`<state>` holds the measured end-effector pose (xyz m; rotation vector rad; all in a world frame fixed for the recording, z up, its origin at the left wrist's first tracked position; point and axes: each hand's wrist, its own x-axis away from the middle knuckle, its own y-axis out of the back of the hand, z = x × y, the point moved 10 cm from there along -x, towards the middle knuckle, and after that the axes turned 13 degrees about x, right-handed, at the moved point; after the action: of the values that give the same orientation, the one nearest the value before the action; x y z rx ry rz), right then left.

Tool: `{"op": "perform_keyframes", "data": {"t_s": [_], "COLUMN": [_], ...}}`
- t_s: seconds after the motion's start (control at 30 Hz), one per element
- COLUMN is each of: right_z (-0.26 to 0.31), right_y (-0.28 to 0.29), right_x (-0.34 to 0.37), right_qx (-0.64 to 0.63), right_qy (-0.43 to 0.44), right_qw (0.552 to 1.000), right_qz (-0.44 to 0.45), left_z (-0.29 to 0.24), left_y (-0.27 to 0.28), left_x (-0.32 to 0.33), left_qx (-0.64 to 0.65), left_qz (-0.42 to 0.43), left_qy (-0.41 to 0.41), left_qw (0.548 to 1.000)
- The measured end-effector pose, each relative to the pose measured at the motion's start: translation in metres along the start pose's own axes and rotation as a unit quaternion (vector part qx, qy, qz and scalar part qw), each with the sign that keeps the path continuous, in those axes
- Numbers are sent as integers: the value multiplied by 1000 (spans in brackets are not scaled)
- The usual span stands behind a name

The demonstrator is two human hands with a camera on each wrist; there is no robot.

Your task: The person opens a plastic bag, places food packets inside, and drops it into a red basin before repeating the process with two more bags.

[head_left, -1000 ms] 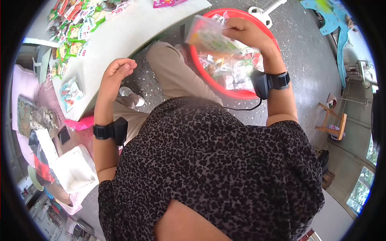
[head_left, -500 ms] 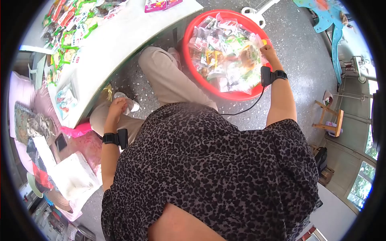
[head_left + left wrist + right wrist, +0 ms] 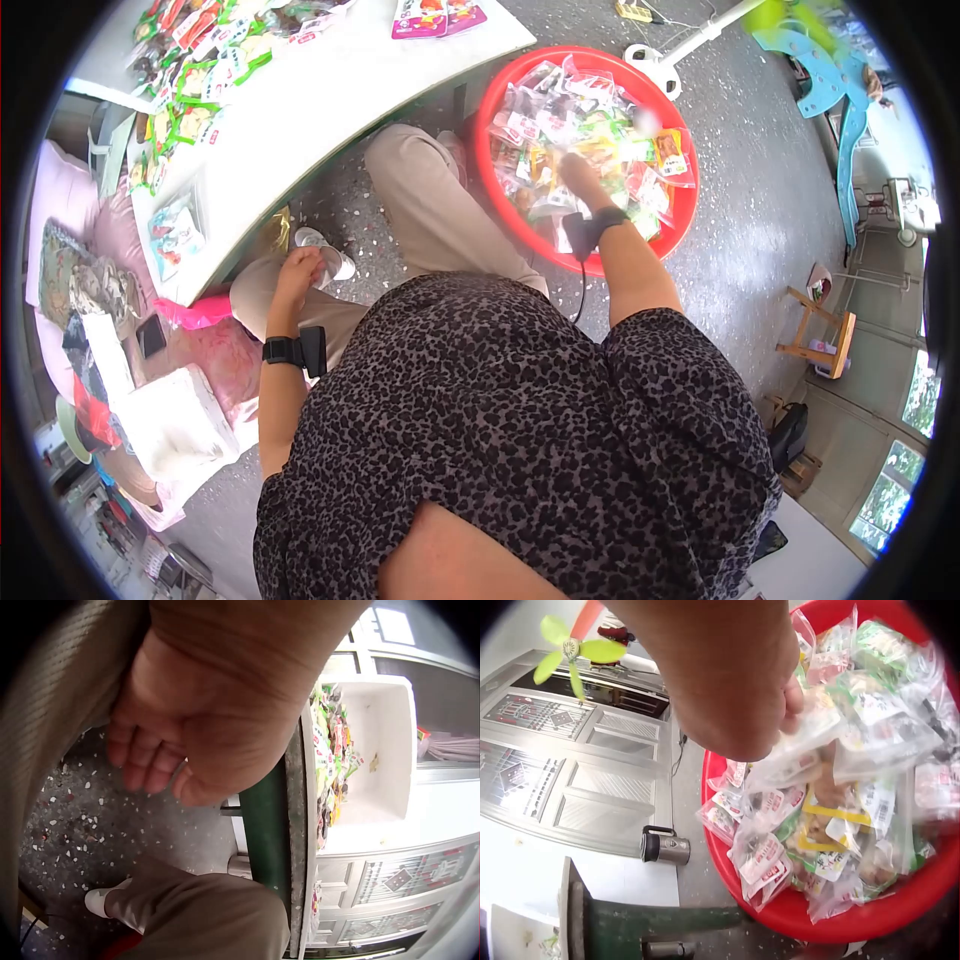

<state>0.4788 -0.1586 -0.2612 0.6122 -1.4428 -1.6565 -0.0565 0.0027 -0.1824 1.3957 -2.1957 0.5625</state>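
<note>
With right hand [image 3: 578,172] we perhaps choose food packets [image 3: 836,844], grip we cannot tell; left hand [image 3: 298,272] lies relaxed. Next needs pinching.

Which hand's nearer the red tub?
Right. The right hand is at the packets inside the red tub; the left hand is by the left leg, outside the tub.

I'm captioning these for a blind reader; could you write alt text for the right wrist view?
A right hand reaches over packets heaped in a red tub; its grip is unclear. A metal jug and a fan with green blades show beyond the tub.
</note>
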Motion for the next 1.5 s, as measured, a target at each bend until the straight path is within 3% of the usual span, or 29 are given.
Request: {"op": "perform_keyframes", "data": {"t_s": [0.03,0.1,0.13,0.3,0.37,0.43,0.57,0.7,0.73,0.77,0.8,0.87,0.97,1.1,1.2,1.3,1.4,1.5], "right_z": [28,91,108,235,283,323,381,405,407,409,409,411,414,414,413,413,415,415], "right_y": [-9,-17,-1,119,149,164,146,123,123,122,119,116,111,111,110,111,112,112], "right_x": [-1,1,2,20,25,38,60,80,82,82,80,78,75,72,72,72,72,72], "right_qx": [-29,68,-32,-166,-220,-247,-154,-68,-66,-64,-65,-54,-36,-13,-23,-17,-19,-17], "right_qy": [30,132,129,192,296,263,423,483,488,491,495,491,483,461,466,457,456,449], "right_qw": [999,983,990,967,923,930,875,846,840,836,834,839,847,863,862,867,869,873], "right_qz": [27,108,55,-16,-106,-66,-178,-215,-227,-239,-236,-228,-220,-207,-200,-197,-188,-188], "left_z": [-2,-6,-8,-23,-39,-52,-80,-78,-83,-83,-87,-83,-51,0,20,16,4,-11], "left_y": [0,0,-1,19,32,52,101,164,176,189,213,253,326,392,408,407,393,385], "left_x": [2,10,12,27,43,57,115,176,197,221,241,279,307,305,284,282,291,300], "left_qx": [4,14,22,48,81,33,38,0,34,16,-100,-176,-287,-321,-299,-307,-314,-329], "left_qz": [-2,-10,-6,-44,-66,-75,-187,-304,-329,-388,-460,-572,-665,-663,-587,-556,-572,-588], "left_qy": [-4,-14,-20,-77,-114,-168,-276,-278,-298,-264,-316,-307,-220,-36,26,43,46,-10], "left_qw": [1000,1000,1000,995,988,982,942,911,895,883,824,740,653,676,752,771,757,739]}}
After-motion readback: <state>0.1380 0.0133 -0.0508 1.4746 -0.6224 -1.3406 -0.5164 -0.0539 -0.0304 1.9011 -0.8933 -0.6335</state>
